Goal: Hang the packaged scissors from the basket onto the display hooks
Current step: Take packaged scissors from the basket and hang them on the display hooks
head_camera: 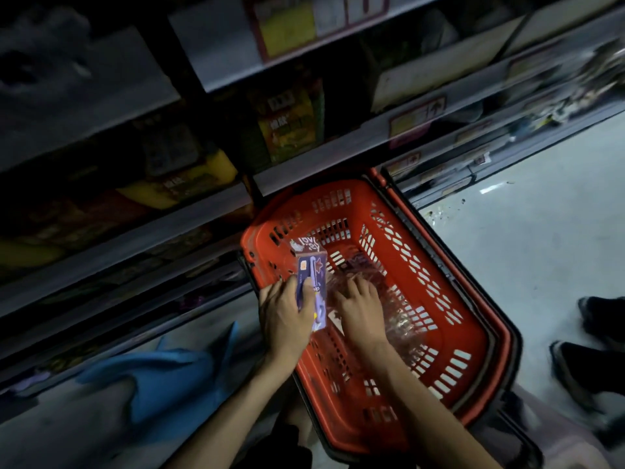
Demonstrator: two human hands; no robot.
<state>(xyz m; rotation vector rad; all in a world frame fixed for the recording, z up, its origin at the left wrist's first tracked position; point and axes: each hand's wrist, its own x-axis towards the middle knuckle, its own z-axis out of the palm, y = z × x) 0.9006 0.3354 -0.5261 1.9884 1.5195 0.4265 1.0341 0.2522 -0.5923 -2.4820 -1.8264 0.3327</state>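
Observation:
A red plastic basket (439,265) stands on the floor against the low shelves. My left hand (285,316) grips a stack of purple packaged scissors (313,270) upright over the basket's left rim, thumb across the front card. My right hand (360,308) reaches down inside the basket, its fingers spread on a clear crinkled wrapper (399,309) lying on the basket floor. A dark packet (355,264) lies further in, partly hidden. No display hooks are in view.
Dark store shelves (304,170) with yellow and green boxed goods run along the top and left. A blue cloth (162,377) lies at lower left. Dark shoes (588,350) of another person stand on the pale floor at right.

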